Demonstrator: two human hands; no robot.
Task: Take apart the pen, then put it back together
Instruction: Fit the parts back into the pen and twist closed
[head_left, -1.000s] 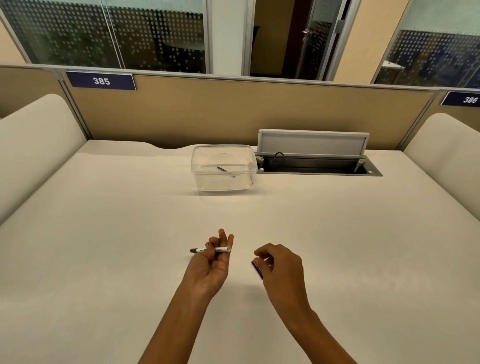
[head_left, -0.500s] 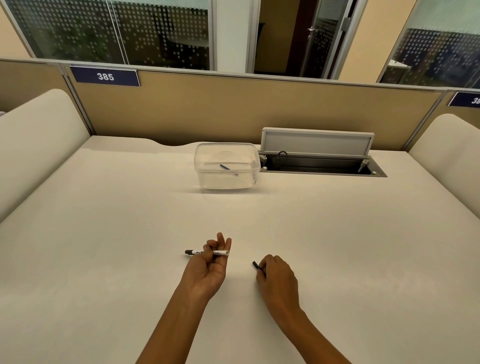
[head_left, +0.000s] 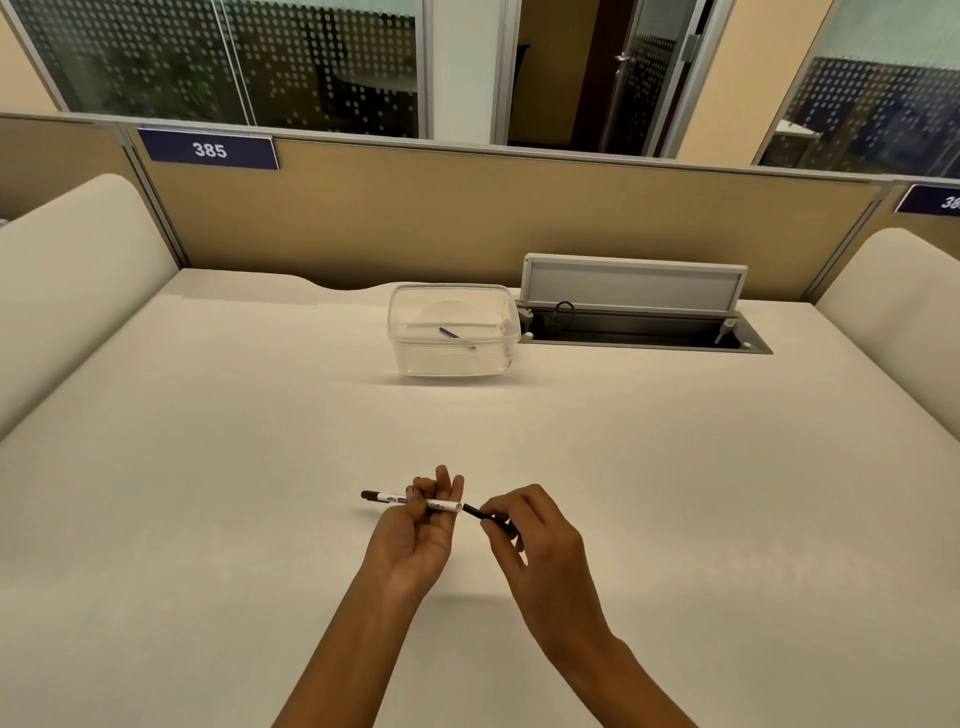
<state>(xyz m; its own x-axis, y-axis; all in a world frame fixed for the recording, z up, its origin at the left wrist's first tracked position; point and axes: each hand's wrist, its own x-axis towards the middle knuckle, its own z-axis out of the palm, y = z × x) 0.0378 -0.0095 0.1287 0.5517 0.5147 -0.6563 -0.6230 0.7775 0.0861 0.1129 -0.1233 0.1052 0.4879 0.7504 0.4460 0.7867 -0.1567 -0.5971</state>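
My left hand (head_left: 415, 530) grips a white pen body (head_left: 395, 499) with black print and a dark left end. It lies level, its open right end pointing at my right hand. My right hand (head_left: 535, 540) pinches a thin black pen part (head_left: 475, 512) between thumb and fingers. The part's free tip sits just off the body's right end, nearly touching it. Most of the black part is hidden by my fingers. Both hands hover low over the white desk (head_left: 260, 519) near its middle front.
A clear plastic tub (head_left: 452, 358) with a small dark pen piece (head_left: 449, 333) inside stands at the back centre. An open cable hatch (head_left: 639, 322) with a raised grey lid lies to its right. Padded dividers flank the desk.
My right hand has lifted the black part off the desk and brought it left, up to the right end of the pen body. My left hand has barely moved.
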